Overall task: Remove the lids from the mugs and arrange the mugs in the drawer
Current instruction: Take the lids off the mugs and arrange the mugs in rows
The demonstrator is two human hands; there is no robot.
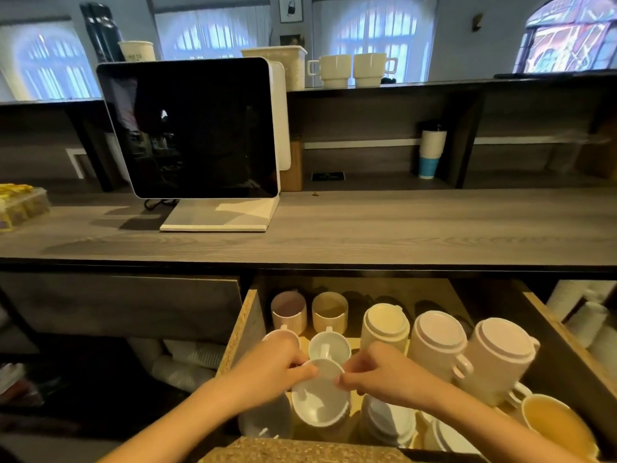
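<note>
The left hand [277, 369] pinches the left edge of a white lid [324, 370] with curled fingers. The right hand [384, 372] pinches the lid's right edge between thumb and fingertips. The lid is tilted over the mouth of a white mug [317, 409] just below the hands (whether lid and rim touch cannot be told). Lid and mug are at the near end of the open drawer [248, 325], over which both forearms reach.

Under the right hand is a stack of white round pieces [390, 424], too blurred to name. Just beyond the fingertips is a small white cup [329, 345], its handle pointing towards the hands. A second white cup [280, 333] is half hidden behind the left hand.

Farther beyond, at the back of the drawer, two ribbed mugs stand open and upright, a pinkish mug [288, 310] and a tan mug [330, 310] side by side. To the right of the right hand is a row of three mugs with lids on: a cream lidded mug [385, 324], a middle lidded mug [437, 337] and an outer lidded mug [500, 350]. Nearer than these, to the right of the right forearm, an open mug with a yellow inside [557, 426] is against the drawer's right wall.

Above and beyond the drawer runs the grey worktop [367, 228]. On it, beyond the left hand, a dark screen [193, 128] stands on a white foot. On the high shelf behind it are two cream mugs [354, 70], touching.
</note>
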